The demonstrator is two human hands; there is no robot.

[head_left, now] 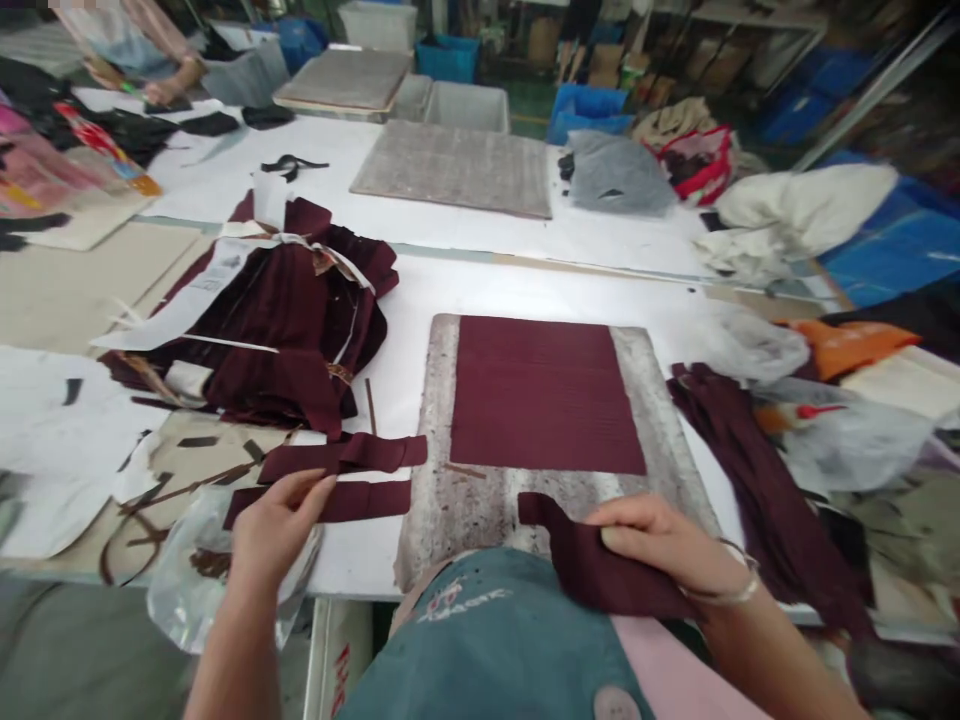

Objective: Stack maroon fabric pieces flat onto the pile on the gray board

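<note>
Here, your left hand (274,520), fingers loosely spread, touches maroon strips (337,475) near table's (480,285) front edge. Your right hand (664,545) pinches maroon fabric piece (585,565) over grey board's (660,430) front edge. Maroon panel (544,395) lies flat on board. Clear plastic bag (184,590) overhangs front-left edge; contents unclear.

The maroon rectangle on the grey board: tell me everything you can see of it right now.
The maroon rectangle is a flat piece of dark wine-red fabric with faint ribbing running across it. It lies smooth and squared on the mottled grey board, covering the board's upper middle and leaving grey margins left, right and below. Neither hand touches it: the right hand holds a separate maroon piece just below it, and the left hand is at the maroon strips off to its left.
</note>
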